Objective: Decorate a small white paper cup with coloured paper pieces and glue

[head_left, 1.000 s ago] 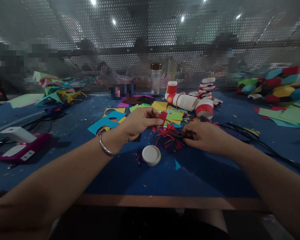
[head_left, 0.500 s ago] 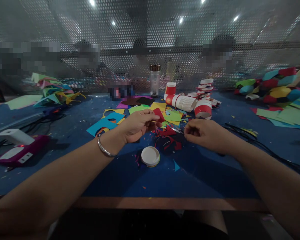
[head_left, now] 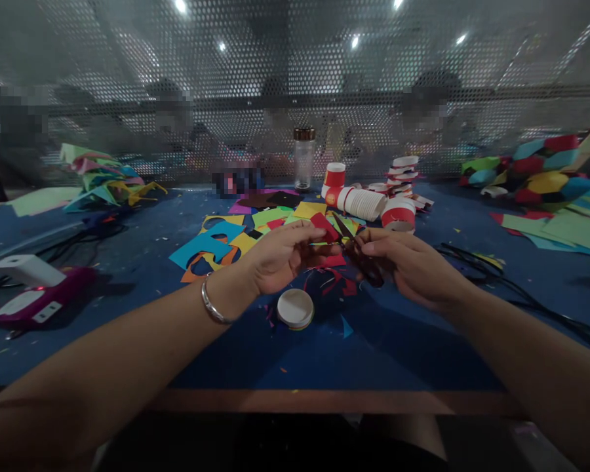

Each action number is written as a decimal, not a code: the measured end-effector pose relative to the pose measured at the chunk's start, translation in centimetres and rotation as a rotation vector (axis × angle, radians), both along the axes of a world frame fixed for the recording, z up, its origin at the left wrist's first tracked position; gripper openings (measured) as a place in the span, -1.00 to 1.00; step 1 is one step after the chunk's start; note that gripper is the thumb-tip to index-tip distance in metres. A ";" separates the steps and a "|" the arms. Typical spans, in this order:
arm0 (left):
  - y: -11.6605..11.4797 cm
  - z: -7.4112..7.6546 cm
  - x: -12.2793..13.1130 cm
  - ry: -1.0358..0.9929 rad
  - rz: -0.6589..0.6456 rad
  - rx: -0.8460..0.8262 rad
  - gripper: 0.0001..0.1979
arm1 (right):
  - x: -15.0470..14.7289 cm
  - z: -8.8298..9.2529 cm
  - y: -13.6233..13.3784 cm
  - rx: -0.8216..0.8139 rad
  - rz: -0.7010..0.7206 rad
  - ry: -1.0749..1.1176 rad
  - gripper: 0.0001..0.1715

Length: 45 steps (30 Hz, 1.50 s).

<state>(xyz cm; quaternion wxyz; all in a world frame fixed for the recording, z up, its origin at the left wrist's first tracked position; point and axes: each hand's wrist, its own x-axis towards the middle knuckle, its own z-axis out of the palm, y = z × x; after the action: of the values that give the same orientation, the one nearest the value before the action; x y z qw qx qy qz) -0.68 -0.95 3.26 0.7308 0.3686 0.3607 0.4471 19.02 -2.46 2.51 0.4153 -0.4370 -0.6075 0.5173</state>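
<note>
Between the thumb and fingers of my left hand is a small piece of red paper. My right hand grips dark-handled scissors, whose blades point up and left beside the red paper; whether they touch it I cannot tell. Beneath both hands lie red paper scraps. A round white lid rests on the blue table nearer to me, with a blue paper triangle at its right. Cut sheets, among them a blue sheet with holes, spread out beyond my left hand.
Red and white paper cups lie and stand at the back, beside a clear bottle. A purple power strip sits at left. Black cables run along the right. Coloured paper is piled at far right, before a perforated metal screen.
My left hand has moved right with the red paper. The scissors in my right hand have been raised and turned, and their blades now stand beside the paper.
</note>
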 end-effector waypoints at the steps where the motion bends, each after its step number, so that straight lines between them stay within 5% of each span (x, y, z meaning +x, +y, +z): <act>1: 0.0 -0.1 0.0 -0.018 -0.006 0.006 -0.77 | -0.1 0.0 -0.1 -0.041 -0.015 0.025 -0.90; 7: 0.1 -0.6 -0.1 -0.059 -0.069 0.021 -0.83 | -0.5 0.7 -0.6 -0.150 -0.107 0.132 -0.93; 17: 0.8 -0.5 -0.6 -0.080 0.097 0.031 -0.77 | -0.5 0.8 -0.9 -0.092 -0.061 0.129 -0.68; 32: 0.4 -1.0 -0.4 -0.078 -0.019 0.039 -0.82 | -0.3 0.5 -0.8 -0.095 -0.043 0.152 -0.73; 45: -0.2 -1.1 0.1 -0.120 -0.068 0.135 -0.84 | 0.0 0.5 -0.8 -0.314 0.096 0.226 -0.58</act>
<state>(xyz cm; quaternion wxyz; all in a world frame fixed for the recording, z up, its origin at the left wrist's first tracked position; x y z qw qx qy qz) -0.62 -1.10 2.16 0.7392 0.4017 0.2726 0.4668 18.97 -3.28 2.99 0.3825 -0.4060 -0.4888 0.6708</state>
